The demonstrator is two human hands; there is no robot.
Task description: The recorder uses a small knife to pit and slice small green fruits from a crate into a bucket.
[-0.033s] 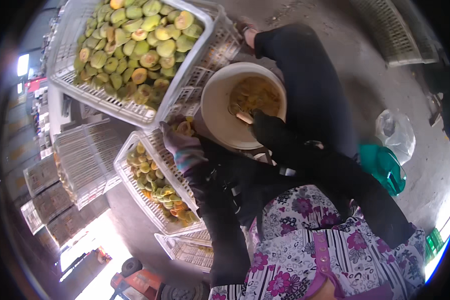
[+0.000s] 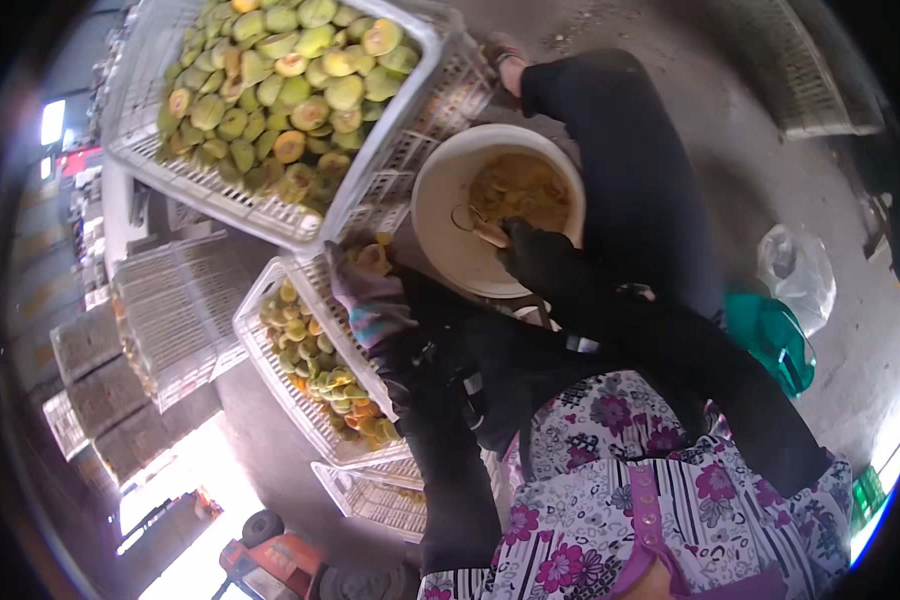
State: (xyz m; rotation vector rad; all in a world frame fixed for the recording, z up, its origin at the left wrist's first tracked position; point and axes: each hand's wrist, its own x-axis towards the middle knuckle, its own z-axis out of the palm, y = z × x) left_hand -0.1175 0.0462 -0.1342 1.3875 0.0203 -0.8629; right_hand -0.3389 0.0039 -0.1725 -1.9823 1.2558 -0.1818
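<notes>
A loop tool (image 2: 491,236) with a pale handle and a thin metal ring is being held inside a white bucket (image 2: 438,222), above the near side of the wet yellow-brown contents (image 2: 525,190). Its handle is being gripped by the right hand (image 2: 516,238), whose dark fingers are being closed around it; their exact placing is being hidden by shadow. A cut fruit piece (image 2: 373,259) is being held outside the bucket, just left of it, by the gloved left hand (image 2: 362,292); the fingers are being curled about the fruit, though how tightly cannot be told.

Beside this hand, green and orange pieces (image 2: 328,385) are being contained by a lower white crate (image 2: 292,432). Many green fruit halves (image 2: 295,100) are being held by a larger white crate (image 2: 215,212), farther forward and left. The bucket's right side is being flanked by a dark-trousered leg (image 2: 635,170). Farther right, floor is being covered by a green item (image 2: 770,340) and a clear plastic bag (image 2: 800,270), lying together.
</notes>
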